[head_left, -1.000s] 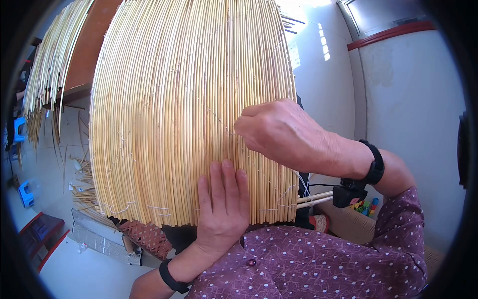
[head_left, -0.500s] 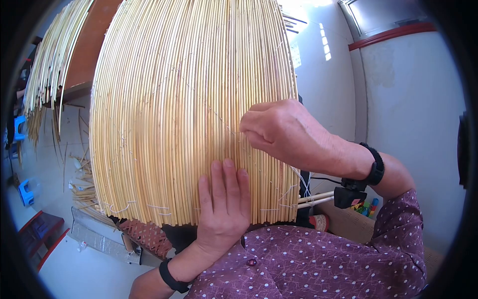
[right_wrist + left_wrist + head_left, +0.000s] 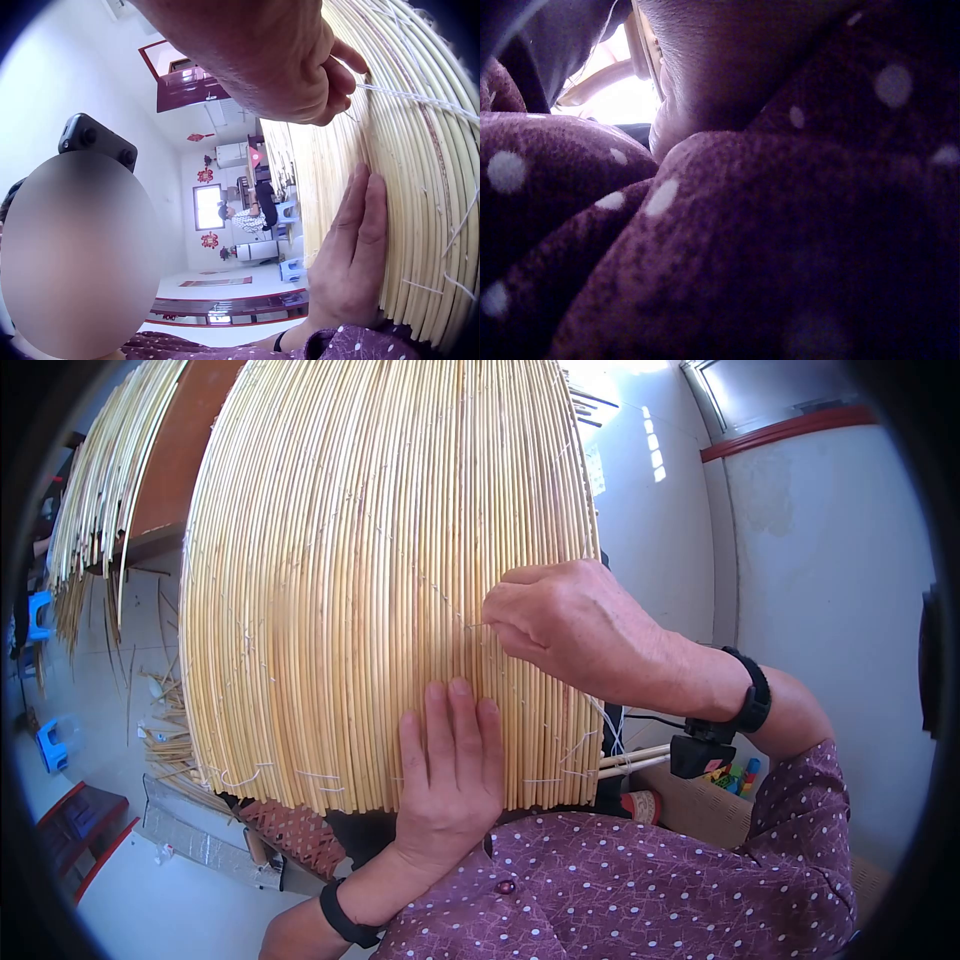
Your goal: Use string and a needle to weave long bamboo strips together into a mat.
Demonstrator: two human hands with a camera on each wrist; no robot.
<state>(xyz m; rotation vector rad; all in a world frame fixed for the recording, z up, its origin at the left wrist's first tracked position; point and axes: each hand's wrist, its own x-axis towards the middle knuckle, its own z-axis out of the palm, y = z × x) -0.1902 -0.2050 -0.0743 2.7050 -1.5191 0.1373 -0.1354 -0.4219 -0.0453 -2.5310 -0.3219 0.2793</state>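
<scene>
A mat of straight, pale yellow reeds (image 3: 330, 590) lies in front of me, with lines of stitching across it. My left hand (image 3: 450, 780) rests on its near edge, fingers straight and pointing away from me. Over the right part of the mat, my right hand (image 3: 560, 615) is curled, fingertips close to the reeds at the end of a diagonal stitch line. In the right wrist view, a twisted white string (image 3: 420, 97) runs across the reeds to these pinched fingers. A short thin tip shows under them; what it belongs to is hidden. Clothing fills most of the left wrist view.
More loose reeds (image 3: 115, 470) lie on a brown table (image 3: 180, 460) at the far left. Blue stools (image 3: 52, 748) and scattered stalks are on the floor. White strings (image 3: 612, 730) hang at the mat's right edge. Another person (image 3: 251, 217) is in the background.
My right hand has shifted slightly to the right from one second ago, then stayed nearly still. The left hand keeps its place on the mat.
</scene>
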